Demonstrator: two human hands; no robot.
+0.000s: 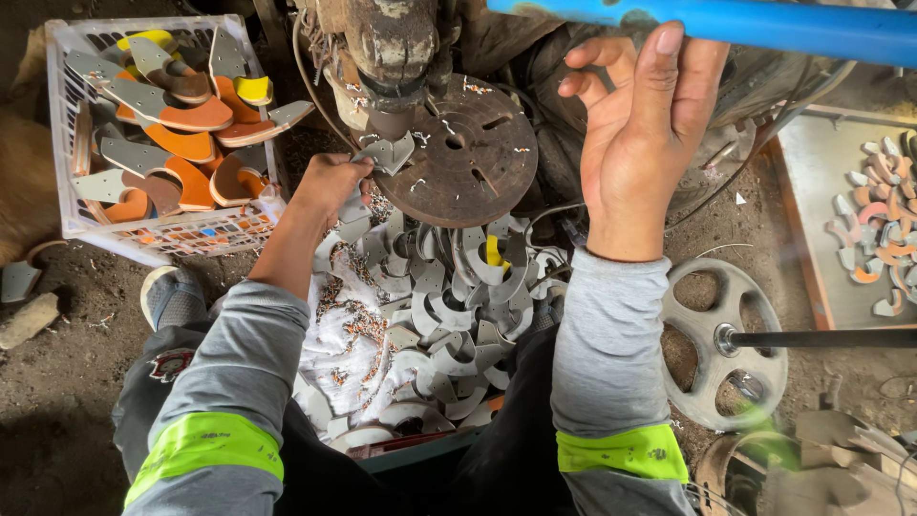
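1. Holding a grey flat piece (387, 153) under the press head (392, 48), the left hand (330, 182) has its fingers closed on the piece's near end, at the left edge of the rusty round plate (478, 162).
2. The right hand (645, 124) is raised to the blue bar (764, 27); its fingers curl loosely up against the bar's underside, and whether they grip it cannot be told.
3. Judging progress: a large heap of grey cut-out scraps (439, 315) lies below the round plate, between the person's arms, so much punching appears done.
4. A white plastic crate (72, 225) at the far left holds many sole-shaped blanks (162, 115) in grey, orange, brown and yellow, so a good stock appears left to work.
5. A shallow tray (812, 277) at the right edge carries small curved pieces (884, 229) in grey, orange and pink.
6. A spoked grey handwheel (726, 344) on a dark shaft sits at lower right.
7. No package or sign is visible; a small round patch (172, 363) on the dark clothing is too blurred to describe.
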